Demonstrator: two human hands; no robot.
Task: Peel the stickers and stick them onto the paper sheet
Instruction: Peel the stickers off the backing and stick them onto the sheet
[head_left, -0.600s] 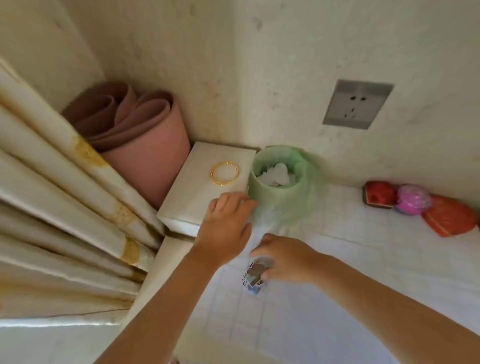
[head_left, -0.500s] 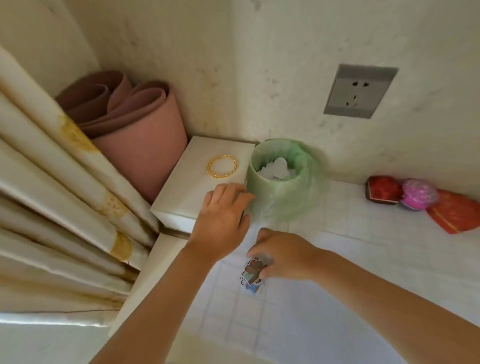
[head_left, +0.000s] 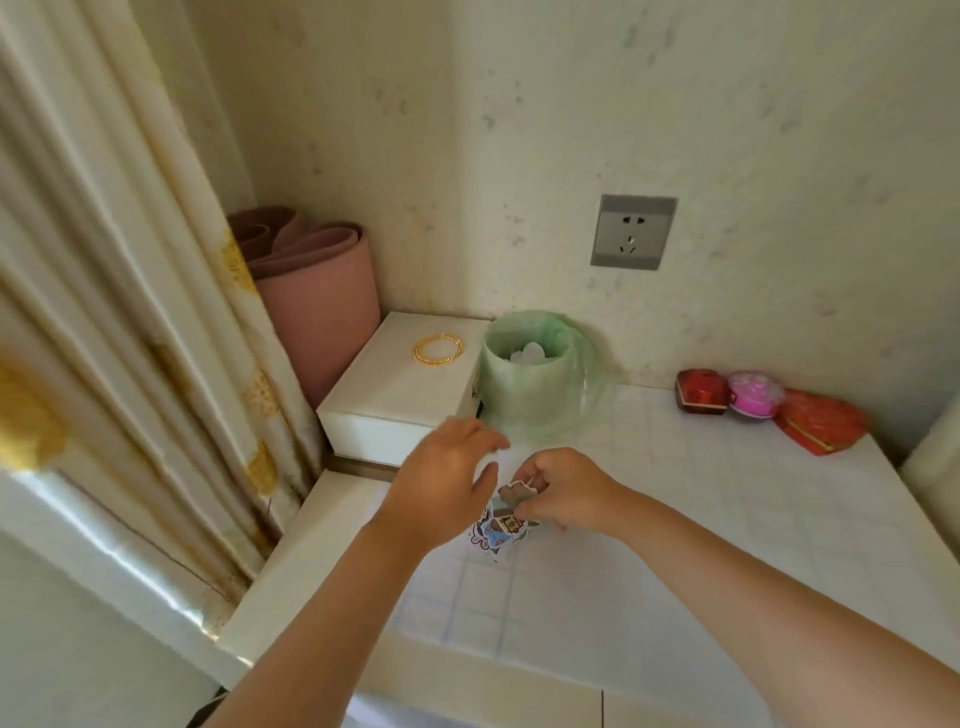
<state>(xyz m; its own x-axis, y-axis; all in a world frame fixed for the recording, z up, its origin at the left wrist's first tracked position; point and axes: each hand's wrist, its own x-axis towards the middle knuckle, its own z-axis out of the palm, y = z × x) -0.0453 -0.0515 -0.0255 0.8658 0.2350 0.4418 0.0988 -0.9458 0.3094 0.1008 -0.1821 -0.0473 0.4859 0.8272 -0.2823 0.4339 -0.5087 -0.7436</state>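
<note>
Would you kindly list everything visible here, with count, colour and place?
stickers: small stack, multicoloured, pinched in the right hand
gridded surface: one, white, counter top
bin: one, green-bagged, against the wall, white scraps inside
box: one, white, left of the bin
bangle: one, it seems, gold, on the box
rolled mat: one, pink, in the corner
curtain: one, cream with yellow patches, far left
socket: one, grey, on the wall
packets: two red, one pink, far right
left hand: open, beside the stickers
right hand: holds the stickers
</note>
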